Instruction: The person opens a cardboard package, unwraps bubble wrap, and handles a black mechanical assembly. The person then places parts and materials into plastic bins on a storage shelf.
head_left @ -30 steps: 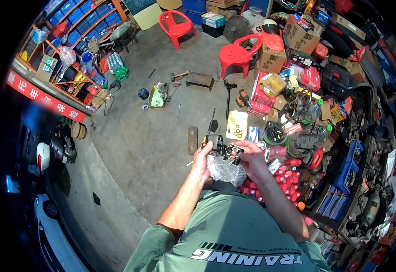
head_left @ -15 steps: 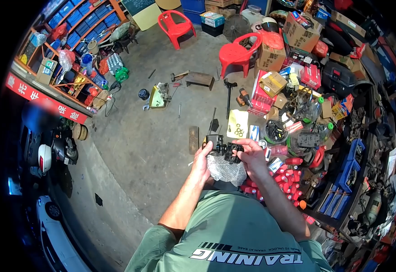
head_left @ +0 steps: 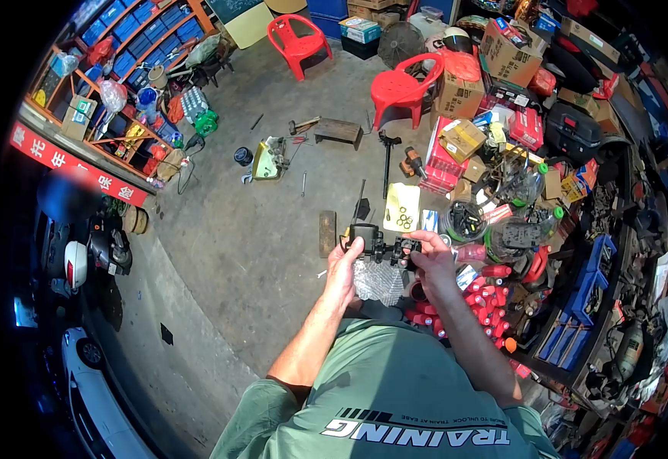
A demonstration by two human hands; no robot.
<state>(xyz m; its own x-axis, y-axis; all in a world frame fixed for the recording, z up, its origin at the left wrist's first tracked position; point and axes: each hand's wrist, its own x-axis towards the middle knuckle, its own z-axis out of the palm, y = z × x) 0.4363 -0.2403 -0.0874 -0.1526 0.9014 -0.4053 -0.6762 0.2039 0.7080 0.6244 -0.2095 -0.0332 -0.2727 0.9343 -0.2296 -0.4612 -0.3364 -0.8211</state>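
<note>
Between my hands is a black mechanical part [head_left: 364, 238], with a broad block at its left end and a smaller bracket-like piece [head_left: 404, 249] at its right end. My left hand [head_left: 341, 264] is closed round the left block, thumb on top. Fingers of my right hand [head_left: 432, 264] pinch the right piece. Whether the two pieces are joined I cannot tell. Below them lies clear bubble wrap [head_left: 378, 282]. Just beyond stands a thin-shafted tool with a yellow handle, partly hidden by the left hand. A yellow sheet with several black rings [head_left: 402, 208] lies past the part.
Several red bottles [head_left: 488, 306] crowd the right side, near blue trays [head_left: 571, 325]. Farther off are a low metal stand [head_left: 338, 131], a drill [head_left: 412, 164], red chairs [head_left: 301, 47] and a green-yellow tray [head_left: 267, 161]. A wooden block [head_left: 327, 233] lies on the floor.
The right-hand piece has turned and moved slightly right with my right hand. My left hand still holds the block, which is tilted a little differently. More of the bubble wrap's right side is uncovered.
</note>
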